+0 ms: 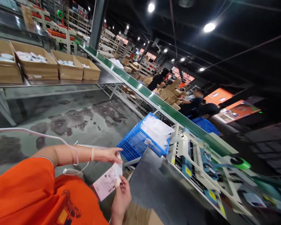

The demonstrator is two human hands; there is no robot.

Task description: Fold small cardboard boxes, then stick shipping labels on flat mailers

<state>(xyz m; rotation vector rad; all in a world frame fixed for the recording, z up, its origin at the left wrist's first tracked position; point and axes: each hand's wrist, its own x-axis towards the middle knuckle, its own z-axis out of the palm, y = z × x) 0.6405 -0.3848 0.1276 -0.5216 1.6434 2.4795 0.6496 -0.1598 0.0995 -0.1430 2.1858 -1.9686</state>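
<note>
A printed paper slip (105, 185), pinkish white with dark print, hangs between my two hands in front of the orange shirt. My left hand (111, 155) pinches its upper end, with a band around the wrist. Lower down, the fingers of my right hand (122, 195) are closed on the slip's right edge. Just beyond my hands stands a tilted-looking blue crate (133, 140) with white sheets or bags (155, 129) in it. A dark metal table (164, 187) lies to the right of my right hand.
Cardboard boxes (37, 70) with white items line a table at the left. A green conveyor (140, 87) crosses diagonally, with a taping machine (201, 162) at the right. A cardboard piece (139, 215) is below my right hand. People (193, 103) stand beyond the conveyor.
</note>
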